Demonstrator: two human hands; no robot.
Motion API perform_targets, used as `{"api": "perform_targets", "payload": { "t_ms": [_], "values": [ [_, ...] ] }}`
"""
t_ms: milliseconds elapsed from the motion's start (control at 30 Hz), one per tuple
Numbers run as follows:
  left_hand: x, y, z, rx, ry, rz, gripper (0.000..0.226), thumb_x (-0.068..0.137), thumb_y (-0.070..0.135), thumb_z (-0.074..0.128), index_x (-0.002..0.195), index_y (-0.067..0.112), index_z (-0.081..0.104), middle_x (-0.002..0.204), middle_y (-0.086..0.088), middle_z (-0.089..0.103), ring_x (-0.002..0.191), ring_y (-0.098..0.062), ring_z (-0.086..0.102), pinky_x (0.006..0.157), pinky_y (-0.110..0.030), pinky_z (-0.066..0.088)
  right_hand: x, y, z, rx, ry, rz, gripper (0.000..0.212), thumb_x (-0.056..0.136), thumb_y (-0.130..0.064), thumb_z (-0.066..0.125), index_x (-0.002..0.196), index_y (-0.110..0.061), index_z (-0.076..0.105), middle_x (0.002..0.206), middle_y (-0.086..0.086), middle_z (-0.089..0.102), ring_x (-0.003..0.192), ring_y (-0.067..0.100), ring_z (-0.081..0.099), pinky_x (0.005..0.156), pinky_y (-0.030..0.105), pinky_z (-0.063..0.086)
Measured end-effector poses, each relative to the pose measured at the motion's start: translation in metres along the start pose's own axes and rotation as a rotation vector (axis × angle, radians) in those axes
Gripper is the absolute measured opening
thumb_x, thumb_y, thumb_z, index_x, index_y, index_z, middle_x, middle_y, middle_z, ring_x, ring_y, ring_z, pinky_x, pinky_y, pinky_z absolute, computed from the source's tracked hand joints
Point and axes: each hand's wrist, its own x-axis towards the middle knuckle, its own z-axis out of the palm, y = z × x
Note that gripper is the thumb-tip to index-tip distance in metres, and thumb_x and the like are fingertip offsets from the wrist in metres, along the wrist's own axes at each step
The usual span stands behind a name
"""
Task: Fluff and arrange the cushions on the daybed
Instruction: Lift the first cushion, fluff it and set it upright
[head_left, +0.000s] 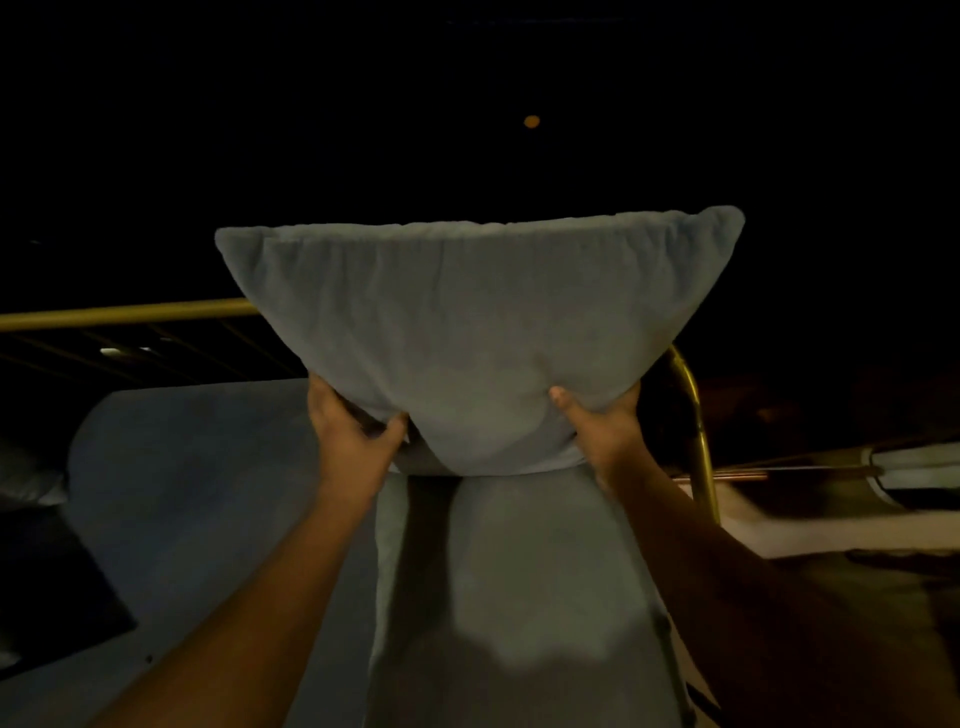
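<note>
- Head view first, starting at our hands: our left hand (358, 431) is clamped on the lower left corner of the grey cushion (478, 322), fingers curled under and thumb pressing into the fabric.
- Our right hand (597, 431) does the same on the lower right corner, thumb up on the front face and the rest wrapped behind, so we can't see those fingers.
- Both hands are squeezing inward, and the bottom of the cushion is bunched narrow between them while the top flares out wide.
- Where it is: we've got it held up in the air at arm's length, its bottom edge touching or just above the top of a second grey cushion (519, 597) standing below. Can't tell if it's actually resting on it.
- Step-wise we'd call this the fluffing part, with arranging not yet done for this one.
- Next move probably calls for a few shakes or pats to even out the filling, then setting it down against the back of the daybed (197, 467), near the brass rail (693, 415) on the right.
- Looks-wise: soft, terry-like cover, gathered seam along the top edge, plump in the middle, fairly limp at the corners.
- Lighting is really dim, so anything beyond the rail is basically black.
</note>
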Motion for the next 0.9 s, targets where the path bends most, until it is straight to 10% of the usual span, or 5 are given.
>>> {"api": "perform_targets", "payload": {
  "t_ms": [300, 500, 633, 900],
  "values": [
    [-0.005, 0.009, -0.023, 0.004, -0.248, -0.303, 0.093, 0.076, 0.020, 0.075, 0.148, 0.022, 0.017, 0.154, -0.006, 0.031, 0.139, -0.026, 0.032, 0.111, -0.049, 0.033, -0.001, 0.006, -0.004, -0.116, -0.033, 0.196, 0.143, 0.026, -0.074, 0.083, 0.145, -0.038, 0.013, 0.152, -0.003, 0.034, 0.136, 0.026, 0.039, 0.108, 0.050, 0.039],
    [-0.043, 0.001, -0.052, 0.153, -0.361, -0.327, 0.041, 0.079, 0.010, 0.072, 0.117, 0.006, 0.059, 0.119, -0.018, 0.063, 0.112, -0.030, 0.060, 0.097, -0.040, 0.048, -0.117, 0.003, 0.038, -0.303, -0.345, 0.095, 0.070, 0.077, -0.020, 0.077, 0.137, -0.012, 0.043, 0.141, 0.009, 0.047, 0.129, 0.024, 0.046, 0.107, 0.030, 0.036],
    [-0.070, -0.015, -0.101, 0.232, -0.390, -0.246, 0.038, 0.081, 0.014, 0.069, 0.117, 0.006, 0.060, 0.116, -0.007, 0.063, 0.092, -0.003, 0.062, 0.080, -0.015, 0.044, -0.164, 0.003, 0.085, -0.449, -0.410, -0.091, 0.052, 0.077, -0.024, 0.074, 0.124, -0.016, 0.056, 0.128, 0.009, 0.060, 0.118, 0.025, 0.056, 0.099, 0.029, 0.042],
    [-0.086, -0.091, -0.274, 0.173, -0.320, -0.364, 0.039, 0.083, 0.023, 0.068, 0.119, 0.013, 0.059, 0.116, 0.000, 0.058, 0.109, -0.011, 0.051, 0.100, -0.025, 0.039, -0.266, 0.003, 0.226, -0.670, -0.564, -0.241, 0.037, 0.085, -0.025, 0.067, 0.119, -0.013, 0.061, 0.126, 0.007, 0.063, 0.116, 0.022, 0.058, 0.098, 0.028, 0.042]
  ]
}}
